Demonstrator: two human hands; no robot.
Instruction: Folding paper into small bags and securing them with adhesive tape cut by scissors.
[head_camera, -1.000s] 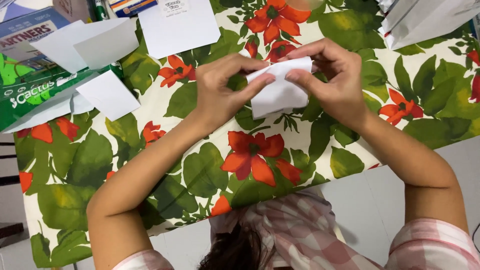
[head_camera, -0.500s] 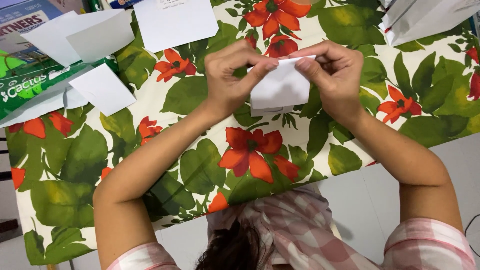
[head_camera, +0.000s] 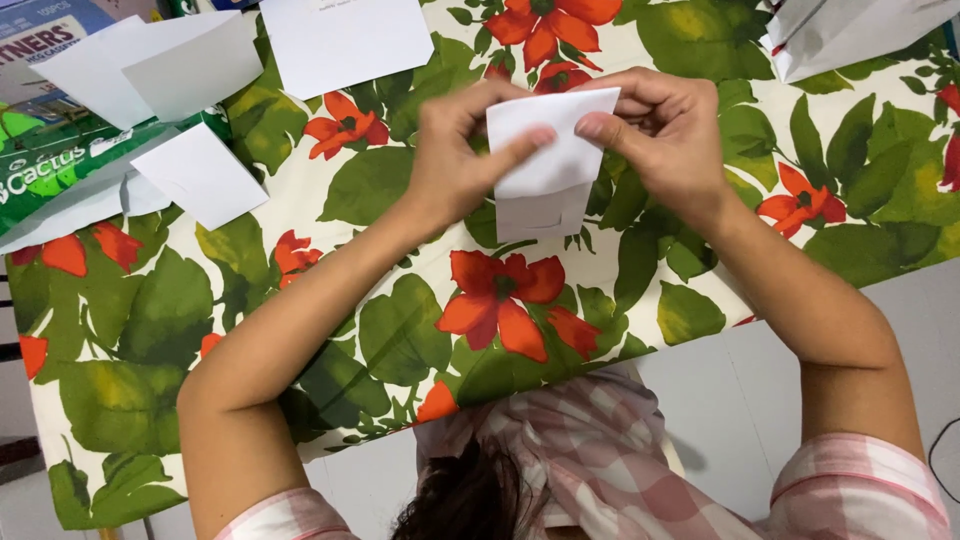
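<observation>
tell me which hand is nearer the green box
Left. The left hand holds the folded paper mid-table, on the side of the green box at the far left edge; the right hand is beyond the paper.

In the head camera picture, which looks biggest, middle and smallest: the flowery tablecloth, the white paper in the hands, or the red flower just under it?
1. Flowery tablecloth
2. Folded white paper, though held up nearer the camera
3. Red flower

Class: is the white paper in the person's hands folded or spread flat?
Folded: the white paper shows an upper flap lying over a lower layer.
</observation>
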